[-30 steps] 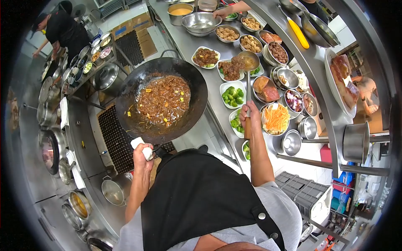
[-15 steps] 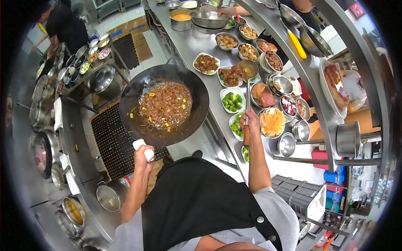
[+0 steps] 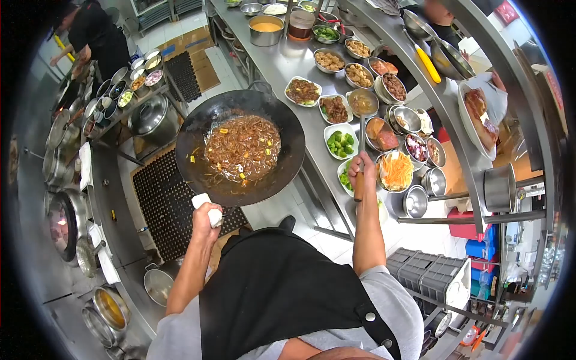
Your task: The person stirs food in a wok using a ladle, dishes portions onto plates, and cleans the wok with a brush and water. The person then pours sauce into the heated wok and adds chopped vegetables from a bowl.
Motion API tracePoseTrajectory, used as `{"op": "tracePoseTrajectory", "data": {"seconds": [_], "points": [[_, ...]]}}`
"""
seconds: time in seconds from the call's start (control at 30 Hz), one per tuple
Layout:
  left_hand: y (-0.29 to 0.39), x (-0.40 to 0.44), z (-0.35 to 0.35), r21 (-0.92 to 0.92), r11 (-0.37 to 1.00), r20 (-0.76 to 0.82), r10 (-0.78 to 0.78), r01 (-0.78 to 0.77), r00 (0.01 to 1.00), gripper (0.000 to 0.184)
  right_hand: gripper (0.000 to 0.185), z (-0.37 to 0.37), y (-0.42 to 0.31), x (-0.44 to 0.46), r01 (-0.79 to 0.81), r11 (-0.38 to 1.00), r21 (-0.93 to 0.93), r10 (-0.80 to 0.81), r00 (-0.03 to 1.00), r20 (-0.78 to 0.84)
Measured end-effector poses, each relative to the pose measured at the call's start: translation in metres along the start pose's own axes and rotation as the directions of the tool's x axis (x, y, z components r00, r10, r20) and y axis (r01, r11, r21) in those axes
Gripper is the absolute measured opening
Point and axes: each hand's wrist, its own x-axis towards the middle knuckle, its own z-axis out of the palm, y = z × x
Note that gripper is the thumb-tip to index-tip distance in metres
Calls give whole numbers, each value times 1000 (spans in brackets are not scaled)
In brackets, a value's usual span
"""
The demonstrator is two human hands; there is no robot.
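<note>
My left hand [image 3: 207, 217] is wrapped round the wok handle, which has a white cloth [image 3: 201, 200] on it. The dark wok [image 3: 193, 129] is held off the counter's left side, with brown saucy meat strips [image 3: 243, 147] and yellow pieces inside. My right hand [image 3: 362, 167] grips the wooden handle of a ladle [image 3: 363, 103]. The ladle's bowl is above a white dish, mostly hiding it, and looks coated with brown sauce. Left of it, a white dish holds a heap of the brown meat [image 3: 335, 110]. Another filled dish [image 3: 303, 92] stands beside that.
Broccoli dishes [image 3: 340, 144], a bowl of carrot strips [image 3: 396, 171] and several metal bowls crowd the steel counter [image 3: 282, 60]. A steel shelf [image 3: 444, 96] runs overhead on the right. Another person [image 3: 99, 42] stands far left; one more is behind the shelf.
The ladle has shifted slightly right, off the meat dish; meat that spilled over its lip now lies in the dish. A co-worker's hand and metal pan have left the far counter.
</note>
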Motion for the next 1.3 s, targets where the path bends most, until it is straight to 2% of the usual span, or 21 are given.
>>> {"op": "tracePoseTrajectory", "data": {"seconds": [0.03, 0.13, 0.17, 0.2, 0.27, 0.33, 0.4, 0.47, 0.53, 0.63, 0.7, 0.77, 0.83, 0.87, 0.93, 1.0, 1.07, 1.1, 1.17, 1.2, 1.3], "points": [[1, 1, -4, 17, 1000, -10, -1, 1, 1000, 11, 20, 0, -1, -3, -27, 990, 140, 24, 999, 26], [8, 2, -13, -15, 1000, 44, -14, 14, 999, 5, 27, 5, -3, -27, -57, 991, 117, 40, 989, 143], [8, 4, -17, -21, 1000, 50, -18, 19, 999, 5, 9, 6, -2, -40, -66, 988, 139, 41, 984, 174], [7, 9, -22, -20, 1000, 54, -19, 20, 998, 4, 9, 20, -2, -63, -64, 989, 132, 40, 984, 174], [9, 12, -28, -46, 999, 38, -9, 10, 999, 3, 17, 58, 8, -111, -1, 991, -137, 26, 982, 185], [12, 10, -30, -8, 1000, 14, 15, -15, 1000, 9, 62, 73, 34, -135, 39, 924, -380, 43, 978, 205], [17, 12, -37, -7, 1000, 43, 28, -28, 999, 9, 66, 98, 59, -155, 20, 684, -729, 87, 990, 108], [23, 9, -41, 7, 999, 44, 36, -36, 998, 8, 71, 108, 72, -144, 111, 553, -826, 172, 955, 243], [25, 6, -47, 75, 993, 23, 94, -95, 995, 6, 70, 126, 89, -128, 188, 409, -893, 151, 951, 270], [24, 4, -54, 8, 993, -9, 119, -119, 993, 9, 72, 136, 100, -133, 244, 337, -909, -14, 967, 254], [24, 5, -63, 20, 996, 8, 84, -85, 996, 5, 73, 123, 93, -142, 150, 572, -806, 1, 983, 183], [27, 7, -67, 8, 998, 11, 61, -61, 998, 5, 74, 119, 65, -147, 41, 718, -694, 35, 995, 95], [22, 10, -73, -17, 999, 42, 48, -48, 998, 8, 52, 99, 39, -139, -68, 927, -369, 130, 981, 146], [20, 9, -73, -18, 999, 39, 42, -41, 998, 8, 43, 95, 28, -134, -141, 974, -178, 169, 973, 156], [23, -1, -62, -72, 997, 31, 21, -19, 999, 10, 33, 85, 9, -118, -105, 986, -131, 127, 977, 171], [16, -1, -56, -66, 997, 1, 42, -42, 999, 11, 44, 85, -10, -95, 31, 901, -433, 38, 988, 151], [14, -5, -47, -82, 996, -25, 23, -25, 999, 12, 52, 83, -25, -66, 146, 727, -671, -93, 989, 115], [15, -5, -43, -72, 997, -22, 28, -30, 999, 12, 52, 78, -31, -51, 149, 734, -662, -97, 989, 115], [11, -7, -38, -88, 996, -24, 18, -20, 1000, 14, 56, 65, -37, -24, 198, 609, -768, -140, 980, 142], [9, -7, -33, -86, 996, -28, 19, -21, 999, 14, 56, 57, -38, -17, 196, 612, -766, -137, 980, 142], [3, -9, -19, -107, 994, -45, 26, -31, 999, 27, 63, 45, -36, -12, 113, 428, -897, -154, 987, 51]]}}
